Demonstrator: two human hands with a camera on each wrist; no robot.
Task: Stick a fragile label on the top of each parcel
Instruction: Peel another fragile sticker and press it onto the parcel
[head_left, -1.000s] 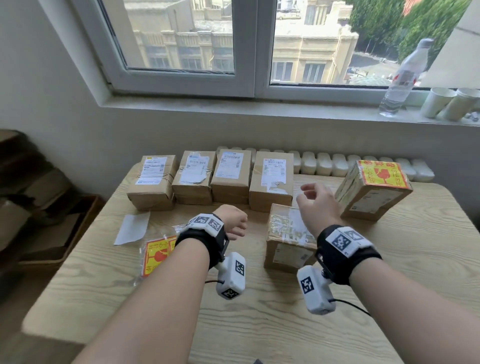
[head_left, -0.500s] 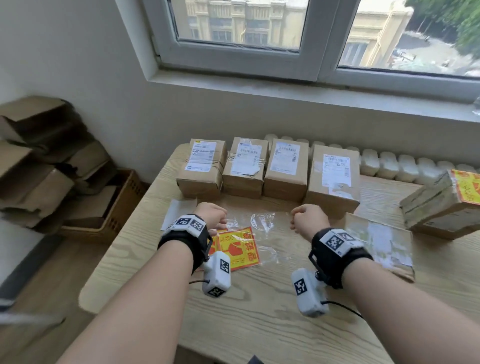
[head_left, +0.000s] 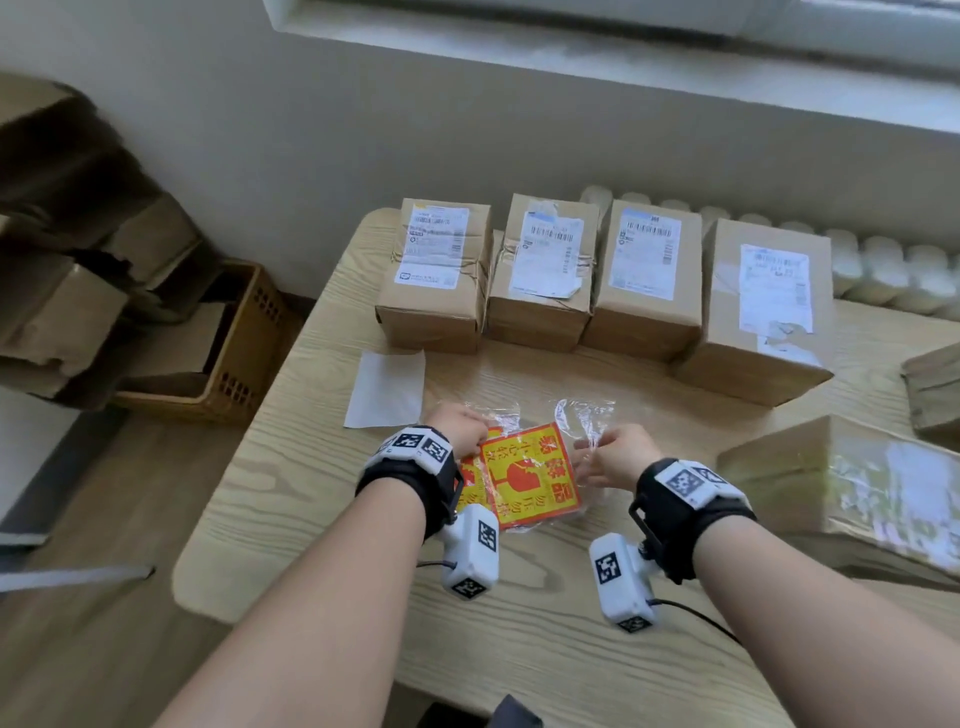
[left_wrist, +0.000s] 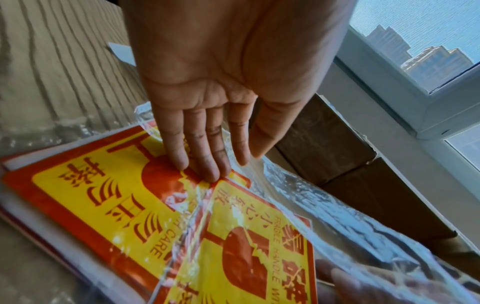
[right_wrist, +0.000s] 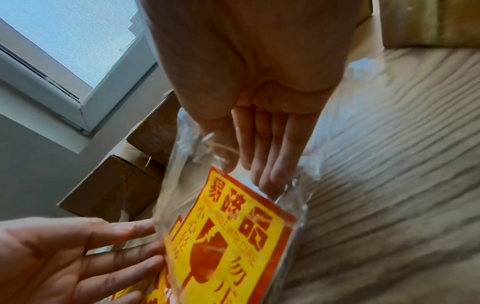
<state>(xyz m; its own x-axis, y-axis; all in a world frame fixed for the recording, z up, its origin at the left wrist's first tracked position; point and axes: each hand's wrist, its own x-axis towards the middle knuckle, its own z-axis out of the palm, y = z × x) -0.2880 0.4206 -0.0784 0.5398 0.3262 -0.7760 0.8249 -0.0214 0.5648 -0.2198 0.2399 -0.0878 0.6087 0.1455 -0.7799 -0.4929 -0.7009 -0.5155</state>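
Note:
A pack of red-and-yellow fragile labels (head_left: 530, 475) lies in a clear plastic bag (head_left: 584, 415) on the wooden table (head_left: 311, 467). My left hand (head_left: 460, 428) presses its straight fingers (left_wrist: 207, 170) flat on the labels (left_wrist: 116, 205) through the plastic. My right hand (head_left: 608, 452) pinches the bag's loose edge (right_wrist: 197, 148) between thumb and fingers (right_wrist: 267, 170), just above the labels (right_wrist: 233, 236). Several brown parcels (head_left: 436, 270) with white shipping slips stand in a row behind. Another parcel (head_left: 852, 488) lies at the right.
A white backing sheet (head_left: 387, 387) lies left of the bag. Off the table's left side sit a wicker crate (head_left: 234, 353) and flattened cardboard (head_left: 62, 312) on the floor. White foam pieces (head_left: 883, 270) line the wall behind the parcels.
The view has swung down and left. Both hands came down onto the label bag; the left now presses the labels and the right has taken the plastic edge.

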